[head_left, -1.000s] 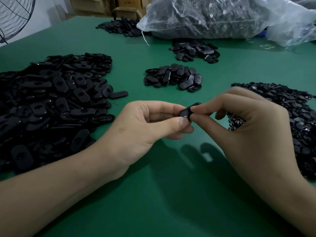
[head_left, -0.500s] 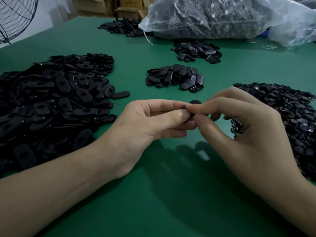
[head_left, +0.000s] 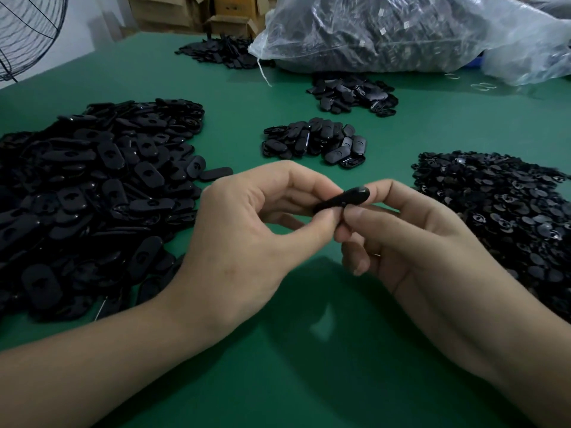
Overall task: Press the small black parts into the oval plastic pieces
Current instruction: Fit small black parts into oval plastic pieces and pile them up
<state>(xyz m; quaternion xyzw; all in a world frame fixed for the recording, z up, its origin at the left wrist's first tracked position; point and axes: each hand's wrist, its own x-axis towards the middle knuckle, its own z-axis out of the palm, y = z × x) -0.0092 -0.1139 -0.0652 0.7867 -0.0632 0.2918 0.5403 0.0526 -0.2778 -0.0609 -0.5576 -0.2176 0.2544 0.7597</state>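
Head view — green bench [head_left: 401, 140], two bare hands meeting at centre, stock sorted in heaps around them.

Item in hand: one oval plastic piece [head_left: 343, 199], black, held edge-on above the bench between both hands. Left hand [head_left: 247, 242] pinches its near end with thumb and forefinger closed on it; right hand [head_left: 414, 242] grips the far end, thumb underneath, forefinger behind. Whether a small black part is already seated in it cannot be told — the insert face is turned away and covered by the fingers [head_left: 324, 219].

Stock, left: large heap of oval pieces [head_left: 92, 186], many showing an open cut-out, judged unassembled. Stock, right: heap of small black parts [head_left: 500, 217], thin and round-edged, just beside the right hand. Centre back: small pile of ovals [head_left: 315, 143], judged finished work; a similar pile [head_left: 352, 95] lies behind it. Rear: clear plastic bag [head_left: 401, 32] of more parts, cardboard boxes [head_left: 228, 24], fan guard [head_left: 27, 32] at far left.

Step in hand, as judged: pressing or checking the insert in this one piece. Next move calls for firm thumb pressure square to the cut-out until the part sits flush, then release to the centre pile and a fresh oval from the left heap.
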